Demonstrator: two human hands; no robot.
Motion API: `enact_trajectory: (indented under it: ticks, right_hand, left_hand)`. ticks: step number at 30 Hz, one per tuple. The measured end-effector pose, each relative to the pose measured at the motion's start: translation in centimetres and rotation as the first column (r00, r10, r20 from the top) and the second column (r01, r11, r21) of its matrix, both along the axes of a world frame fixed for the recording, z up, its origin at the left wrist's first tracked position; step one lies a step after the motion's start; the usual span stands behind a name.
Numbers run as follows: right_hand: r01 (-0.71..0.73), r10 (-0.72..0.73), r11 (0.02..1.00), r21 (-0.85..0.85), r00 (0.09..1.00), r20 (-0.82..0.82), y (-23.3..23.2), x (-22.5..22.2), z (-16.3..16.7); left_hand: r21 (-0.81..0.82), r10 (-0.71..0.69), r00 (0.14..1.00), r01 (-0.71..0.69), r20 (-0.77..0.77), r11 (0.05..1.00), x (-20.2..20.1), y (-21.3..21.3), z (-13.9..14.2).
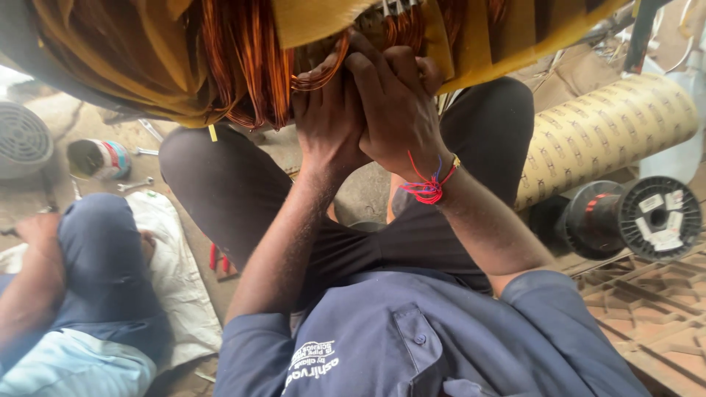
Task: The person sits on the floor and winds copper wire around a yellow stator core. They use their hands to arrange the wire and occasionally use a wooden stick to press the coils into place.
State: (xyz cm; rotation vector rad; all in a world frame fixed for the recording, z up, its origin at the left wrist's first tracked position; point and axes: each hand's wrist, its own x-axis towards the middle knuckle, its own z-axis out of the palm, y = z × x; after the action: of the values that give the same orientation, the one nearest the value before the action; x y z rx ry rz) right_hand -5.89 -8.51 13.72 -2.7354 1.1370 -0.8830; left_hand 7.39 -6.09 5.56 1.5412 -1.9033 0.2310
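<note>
Both my hands are raised to a large motor winding at the top of the view. Bundles of copper wire (250, 66) hang in loops between strips of yellow insulating sheet (507, 37). My left hand (327, 121) grips a bundle of the copper wire with the fingers curled around it. My right hand (393, 99), with a red and blue thread band at the wrist, lies over the left and presses on the same bundle. I sit on the floor with my knees apart, in dark trousers and a blue shirt.
A roll of yellow patterned sheet (610, 132) lies at right, with a black wire spool (629, 220) below it. Another person (88, 294) in blue sits at left on a white sack. A small tin (99, 158), spanners (136, 184) and a grey fan cover (22, 140) lie on the floor.
</note>
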Motion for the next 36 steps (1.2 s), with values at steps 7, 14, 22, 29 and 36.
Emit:
enact_trajectory:
  ticks: [7, 14, 22, 29, 36]
  right_hand:
    - [0.034, -0.03, 0.999, -0.034, 0.993, 0.112, 0.3, -0.5, -0.4]
    - [0.001, -0.004, 0.999, 0.036, 0.997, 0.079, 0.2, -1.0, -1.0]
    - [-0.011, 0.002, 0.996, -0.086, 0.995, -0.097, -0.5, -0.8, -1.1]
    - [-0.04, 0.035, 0.996, -0.074, 0.997, -0.064, -0.3, -0.7, 0.1]
    - [-0.018, 0.017, 0.999, -0.046, 1.0, -0.012, 0.2, -0.4, 0.3]
  left_hand:
    - [-0.006, 0.018, 1.0, -0.018, -0.002, 1.0, -0.8, 0.2, 0.6]
    - [0.083, 0.006, 0.999, -0.003, -0.038, 0.997, -0.9, 0.5, 0.3]
    - [0.091, 0.024, 1.0, -0.025, 0.007, 0.996, -0.5, 0.2, -0.4]
    - [0.032, 0.0, 1.0, 0.0, -0.008, 0.999, -0.4, 0.4, 0.8]
    - [0.016, 0.031, 0.999, -0.031, -0.006, 0.999, -0.8, 0.6, 1.0]
